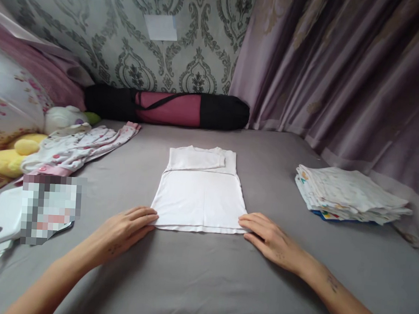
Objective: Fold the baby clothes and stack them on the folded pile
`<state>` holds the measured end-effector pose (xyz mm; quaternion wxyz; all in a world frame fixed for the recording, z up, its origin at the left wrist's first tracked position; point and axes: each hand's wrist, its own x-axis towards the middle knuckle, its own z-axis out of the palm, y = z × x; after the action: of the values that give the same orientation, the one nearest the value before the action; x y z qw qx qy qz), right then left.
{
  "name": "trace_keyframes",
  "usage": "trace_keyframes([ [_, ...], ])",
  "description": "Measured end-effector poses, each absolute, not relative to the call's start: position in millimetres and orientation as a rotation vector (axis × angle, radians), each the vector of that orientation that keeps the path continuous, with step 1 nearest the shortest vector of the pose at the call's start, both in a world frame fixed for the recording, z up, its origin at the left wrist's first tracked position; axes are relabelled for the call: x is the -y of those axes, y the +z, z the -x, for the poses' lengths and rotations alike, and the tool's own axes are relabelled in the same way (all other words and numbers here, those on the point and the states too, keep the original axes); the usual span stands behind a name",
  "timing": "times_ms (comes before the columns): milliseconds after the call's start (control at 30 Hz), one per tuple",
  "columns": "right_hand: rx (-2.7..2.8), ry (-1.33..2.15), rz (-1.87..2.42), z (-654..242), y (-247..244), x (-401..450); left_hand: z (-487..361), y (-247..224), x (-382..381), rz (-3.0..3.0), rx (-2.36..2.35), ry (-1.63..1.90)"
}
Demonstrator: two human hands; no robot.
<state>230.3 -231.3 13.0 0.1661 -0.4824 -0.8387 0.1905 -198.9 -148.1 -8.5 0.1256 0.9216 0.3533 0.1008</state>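
A white long-sleeved shirt [200,198] lies flat on the grey bedsheet, its sleeves folded across the upper part and its hem towards me. At the hem's left corner, my left hand [136,223] has its fingers closed on the fabric edge. My right hand [261,232] pinches the opposite corner, fingers on top and thumb at the lower edge. Parts of both corners are hidden under the fingers.
A stack of folded white printed clothes [351,195] sits at the right. On the left are printed pyjamas [90,146], soft toys [5,160], a white power bank [4,214] with a cable, and a blurred-out item. A black and maroon long bag [170,109] lies along the wall.
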Motion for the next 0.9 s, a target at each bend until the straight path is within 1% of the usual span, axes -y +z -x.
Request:
trace_keyframes([
  [267, 2.422, 0.360, 1.330, -237, -4, 233, 200, -5, 144, -2.741, -0.932, 0.291],
  [433, 2.327, 0.417, 1.367, -237, -7, 228, 193, -1, 139, -2.573, -1.015, 0.355],
  [567, 2.163, 0.569, 1.427, -231, 1, 215, 188, 7, 131, -2.286, -1.095, 0.493],
  [700, 1.888, 0.636, 1.504, -228, 8, 189, 177, 16, 113, -1.991, -1.222, 0.628],
  [900, 1.533, 0.653, 1.608, -223, 11, 124, 144, 18, 64, -1.654, -1.325, 1.001],
])
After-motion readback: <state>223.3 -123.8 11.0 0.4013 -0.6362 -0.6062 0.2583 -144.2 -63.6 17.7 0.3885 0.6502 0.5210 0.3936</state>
